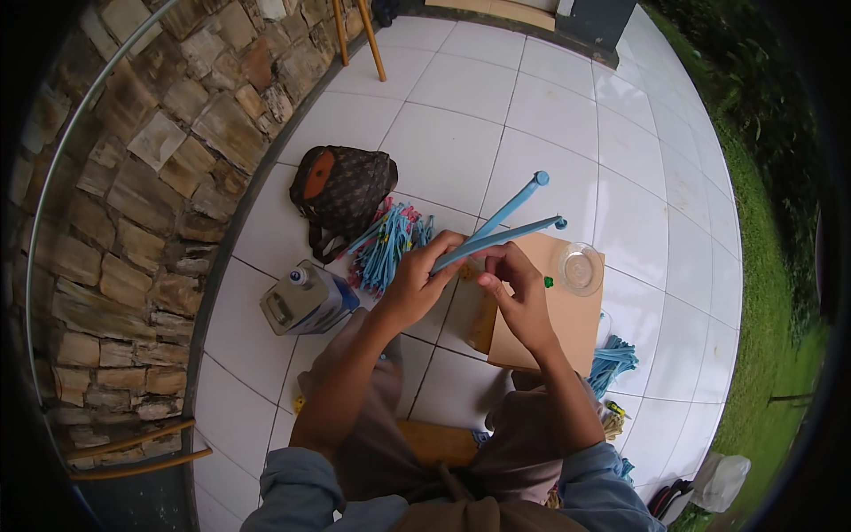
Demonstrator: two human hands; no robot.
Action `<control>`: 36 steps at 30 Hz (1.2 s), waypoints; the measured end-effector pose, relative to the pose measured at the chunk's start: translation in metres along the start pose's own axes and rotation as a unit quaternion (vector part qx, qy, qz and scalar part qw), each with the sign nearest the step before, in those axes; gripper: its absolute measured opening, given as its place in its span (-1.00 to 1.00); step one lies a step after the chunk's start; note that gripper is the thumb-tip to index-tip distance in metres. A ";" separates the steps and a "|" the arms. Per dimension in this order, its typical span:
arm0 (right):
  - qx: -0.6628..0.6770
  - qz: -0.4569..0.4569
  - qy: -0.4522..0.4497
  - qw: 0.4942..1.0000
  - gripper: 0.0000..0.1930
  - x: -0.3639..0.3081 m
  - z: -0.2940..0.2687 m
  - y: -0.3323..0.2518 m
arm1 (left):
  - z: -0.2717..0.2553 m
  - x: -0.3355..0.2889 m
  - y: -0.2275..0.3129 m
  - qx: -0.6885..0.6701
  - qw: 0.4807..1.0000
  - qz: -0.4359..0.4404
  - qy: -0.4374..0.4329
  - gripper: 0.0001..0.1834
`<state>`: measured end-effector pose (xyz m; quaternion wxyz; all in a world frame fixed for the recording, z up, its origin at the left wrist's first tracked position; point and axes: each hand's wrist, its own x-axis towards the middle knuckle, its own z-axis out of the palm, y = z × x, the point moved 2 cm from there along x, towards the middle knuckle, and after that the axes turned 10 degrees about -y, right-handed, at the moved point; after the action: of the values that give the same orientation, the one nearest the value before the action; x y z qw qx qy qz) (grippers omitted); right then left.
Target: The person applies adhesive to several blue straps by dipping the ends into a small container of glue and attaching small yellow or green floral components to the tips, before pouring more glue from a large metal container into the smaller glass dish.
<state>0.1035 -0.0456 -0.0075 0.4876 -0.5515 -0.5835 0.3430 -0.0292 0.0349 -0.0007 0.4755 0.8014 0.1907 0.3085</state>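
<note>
In front of me, my left hand (418, 280) is closed on two long light-blue sticks (498, 239). They fan out up and to the right, and each has a small rounded tip. Close beside it, my right hand (523, 297) has its fingers curled near the lower part of the sticks, its thumb a little apart. Whatever lies inside those fingers is hidden. Just past its knuckles a small green piece (549, 282) shows. Below the hands stands a cardboard box (545, 332) bearing a round clear dish (580, 269).
Left of my hands lies a heap of blue sticks with pink bits (390, 248), between a brown backpack (341, 186) and a jerrycan (310, 299). Another blue bundle (613, 363) rests right of the box. A stone wall (160, 222) bounds the left; grass (753, 337) borders the tiled floor.
</note>
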 end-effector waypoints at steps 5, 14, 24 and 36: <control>0.198 0.023 0.077 0.977 -0.64 0.002 -0.006 0.000 | 0.002 0.000 -0.009 0.083 0.988 -0.074 -0.103 -0.89; 0.256 0.061 0.190 0.946 -0.88 -0.014 -0.058 0.021 | 0.021 0.013 -0.020 -0.039 0.988 -0.108 -0.101 -0.83; -0.001 0.218 -0.001 0.976 -0.77 -0.035 -0.071 0.040 | 0.035 0.025 -0.024 -0.499 0.850 -0.150 0.075 -0.71; 0.249 0.099 0.147 0.952 -0.48 -0.028 -0.081 0.031 | 0.032 0.021 -0.031 -0.341 0.928 -0.145 -0.046 -0.71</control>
<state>0.1871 -0.0791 -0.0187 0.6534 -0.5121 -0.3438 0.4389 0.0074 0.0413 -0.0333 0.7679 0.5681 0.1660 0.2450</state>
